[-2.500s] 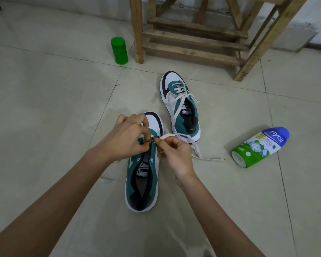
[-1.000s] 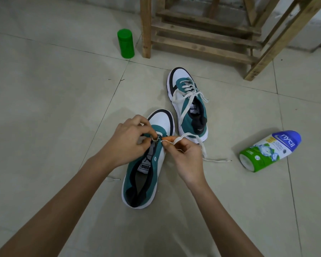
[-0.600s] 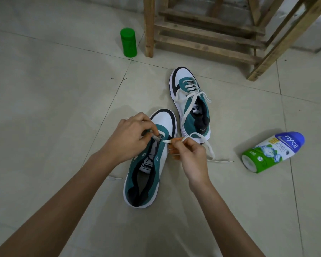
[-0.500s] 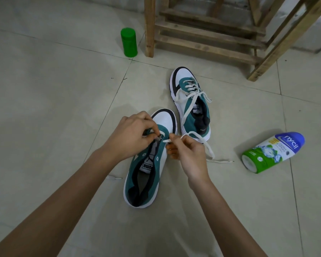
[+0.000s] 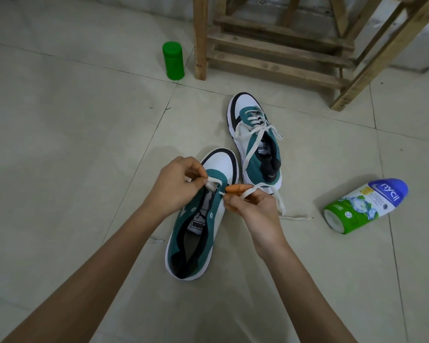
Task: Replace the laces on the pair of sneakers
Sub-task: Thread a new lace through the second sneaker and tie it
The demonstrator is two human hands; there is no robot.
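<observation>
Two teal and white sneakers lie on the tiled floor. The near sneaker (image 5: 196, 233) has mostly bare eyelets; a white lace (image 5: 258, 191) crosses its front end. My left hand (image 5: 176, 186) pinches one end of this lace at the top eyelets on the left side. My right hand (image 5: 255, 209) pinches the other part of the lace just right of the shoe, and the rest trails over the floor to the right. The far sneaker (image 5: 255, 144) is laced, with loose ends lying over its opening.
A green cylindrical container (image 5: 173, 60) stands at the back beside a wooden frame (image 5: 278, 45). A green, white and blue bottle (image 5: 364, 205) lies on its side on the floor to the right. A loose lace tip (image 5: 158, 240) shows left of the near sneaker.
My left hand has drawn the lace end through the front eyelet, so a strip of lace now lies across the near sneaker's front. My right hand stays beside the shoe, holding the lace.
</observation>
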